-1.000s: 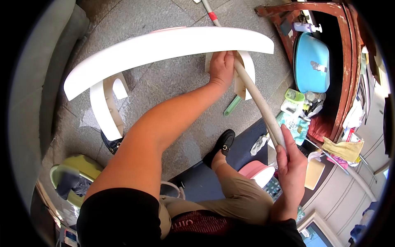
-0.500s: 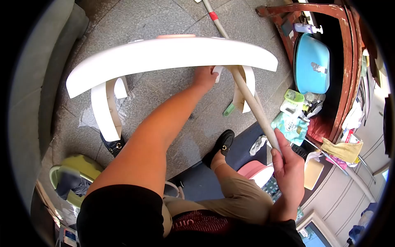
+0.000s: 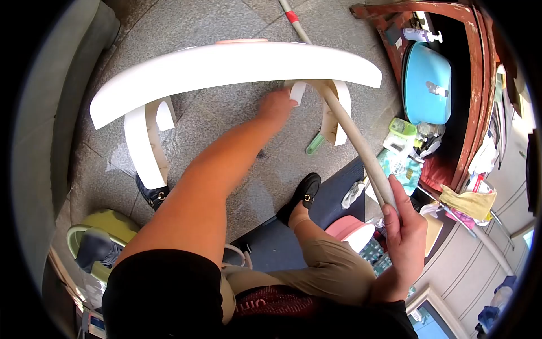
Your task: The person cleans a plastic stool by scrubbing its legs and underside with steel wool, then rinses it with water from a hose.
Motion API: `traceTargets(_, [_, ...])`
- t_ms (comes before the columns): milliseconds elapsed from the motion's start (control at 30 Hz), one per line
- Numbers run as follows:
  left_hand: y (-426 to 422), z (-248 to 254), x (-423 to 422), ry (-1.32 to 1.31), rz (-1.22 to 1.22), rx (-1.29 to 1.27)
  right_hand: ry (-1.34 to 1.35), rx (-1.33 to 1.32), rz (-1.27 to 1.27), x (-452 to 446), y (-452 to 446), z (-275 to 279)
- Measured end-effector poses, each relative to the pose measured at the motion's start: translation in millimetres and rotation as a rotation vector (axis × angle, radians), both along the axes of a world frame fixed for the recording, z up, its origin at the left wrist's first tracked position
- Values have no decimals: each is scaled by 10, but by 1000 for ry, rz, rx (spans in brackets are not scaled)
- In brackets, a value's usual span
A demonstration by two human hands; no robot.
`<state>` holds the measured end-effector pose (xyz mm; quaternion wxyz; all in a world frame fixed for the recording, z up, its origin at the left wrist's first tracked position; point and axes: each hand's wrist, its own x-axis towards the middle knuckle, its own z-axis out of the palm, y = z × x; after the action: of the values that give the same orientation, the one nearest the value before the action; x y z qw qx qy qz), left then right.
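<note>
My right hand (image 3: 403, 237) is wrapped around a long pale pole (image 3: 358, 141) that slants up and away across the floor. The pole has a red band near its far part and passes under a white plastic piece (image 3: 237, 65). That piece looks like a small stool or table seen from its edge, with a curved top and bent legs. My left hand (image 3: 275, 106) is beneath the top, its fingertips against the inner side of the right leg (image 3: 297, 93). Blur hides part of its fingers, so I cannot tell whether they grip the leg.
On the right stands a worn red-brown wooden cabinet (image 3: 474, 73) with a blue basin (image 3: 429, 85) inside. A green brush-like thing (image 3: 315, 143) lies on the stone floor (image 3: 226, 130). An olive-green tub (image 3: 107, 220) is at the left, and a pink round thing (image 3: 349, 227) near my knee.
My right hand and the near end of the pole have moved slightly right. My left hand has shifted a little left along the leg. The white piece stays nearly in place.
</note>
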<state>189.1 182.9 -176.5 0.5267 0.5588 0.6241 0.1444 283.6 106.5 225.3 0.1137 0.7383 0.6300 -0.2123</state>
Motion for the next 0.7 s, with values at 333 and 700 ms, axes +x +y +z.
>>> traceTargets(333, [310, 908, 12, -728, 286, 87, -41, 2, 4, -35, -186, 125])
traceTargets(700, [441, 1119, 94, -748, 334, -886, -99, 22, 105, -168, -156, 71])
